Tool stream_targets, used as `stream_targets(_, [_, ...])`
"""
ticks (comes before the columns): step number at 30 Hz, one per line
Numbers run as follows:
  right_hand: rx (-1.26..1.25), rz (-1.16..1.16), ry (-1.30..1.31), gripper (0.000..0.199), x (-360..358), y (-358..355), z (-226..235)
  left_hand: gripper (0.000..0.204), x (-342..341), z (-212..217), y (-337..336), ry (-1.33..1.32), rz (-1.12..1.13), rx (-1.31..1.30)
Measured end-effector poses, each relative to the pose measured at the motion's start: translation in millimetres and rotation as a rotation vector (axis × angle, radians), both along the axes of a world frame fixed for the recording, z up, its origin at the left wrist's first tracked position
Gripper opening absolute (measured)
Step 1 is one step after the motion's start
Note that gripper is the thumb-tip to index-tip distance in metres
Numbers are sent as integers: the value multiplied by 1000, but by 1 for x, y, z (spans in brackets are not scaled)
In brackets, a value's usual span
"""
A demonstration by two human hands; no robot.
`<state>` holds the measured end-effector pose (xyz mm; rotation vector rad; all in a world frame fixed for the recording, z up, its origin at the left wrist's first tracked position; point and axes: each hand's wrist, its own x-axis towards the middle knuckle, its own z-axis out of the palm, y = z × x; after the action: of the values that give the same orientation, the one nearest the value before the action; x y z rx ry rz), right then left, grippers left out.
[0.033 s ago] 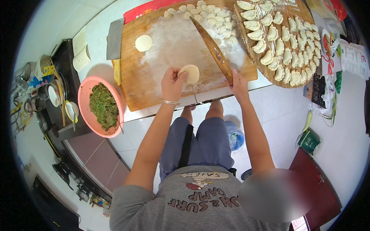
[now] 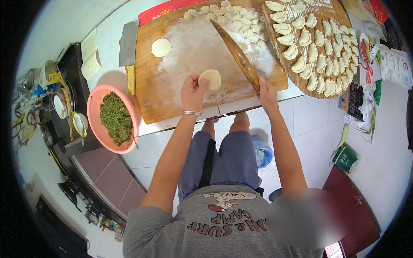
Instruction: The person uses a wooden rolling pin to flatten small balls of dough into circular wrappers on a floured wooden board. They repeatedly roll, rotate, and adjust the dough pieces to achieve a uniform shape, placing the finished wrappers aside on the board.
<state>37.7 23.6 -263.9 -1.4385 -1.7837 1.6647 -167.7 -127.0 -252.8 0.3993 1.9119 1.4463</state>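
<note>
My left hand [image 2: 193,91] pinches a round dumpling wrapper [image 2: 211,80] by its edge, over the near part of the wooden board [image 2: 157,94]. The near end of a long tapered wooden rolling pin [image 2: 235,52] is in my right hand [image 2: 267,93], by the board's near right edge. Its far tip points away toward several small flattened dough pieces [image 2: 247,21] at the back. Another rolled wrapper [image 2: 161,47] lies flat at the board's left. White flour is spread across the middle of the board.
A cleaver [image 2: 128,44] with a yellow handle lies along the board's left edge. Nearer stands a pink bowl [image 2: 91,122] of green filling. On the right, a round wooden board [image 2: 279,53] carries several rows of folded dumplings [image 2: 312,52]. A blue bin [image 2: 263,157] stands below on the floor.
Hardly anything differs. The wrapper in my left hand has shifted very slightly; the rolling pin stays in my right hand.
</note>
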Motion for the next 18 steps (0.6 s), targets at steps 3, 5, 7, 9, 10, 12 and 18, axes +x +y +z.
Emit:
stream_targets(3, [361,204,-109,33,-8,10,12,40,-1,-16,-22,297,60,-192])
stream_targets(5, [539,379,-245,32,-11,18,19,45,-7,-13,-41,601,40,-272])
stream_targets(7, [735,560,-214,34,-22,20,19,49,-15,-8,-51,912,-2,-199])
stream_targets(9, [865,733,-229,37,-37,20,15,52,-25,-2,-50,1101,-225,-395])
stream_targets(10, [895,820,-257,38,-50,16,10,54,-31,0,-49,1193,-338,-497])
stream_targets(12, [1056,828,-274,44,-79,16,3,58,-50,-13,-36,1172,-368,-520])
stream_targets(18, [1267,511,-342,66,-142,45,-6,60,-93,-17,3,1235,-347,-560])
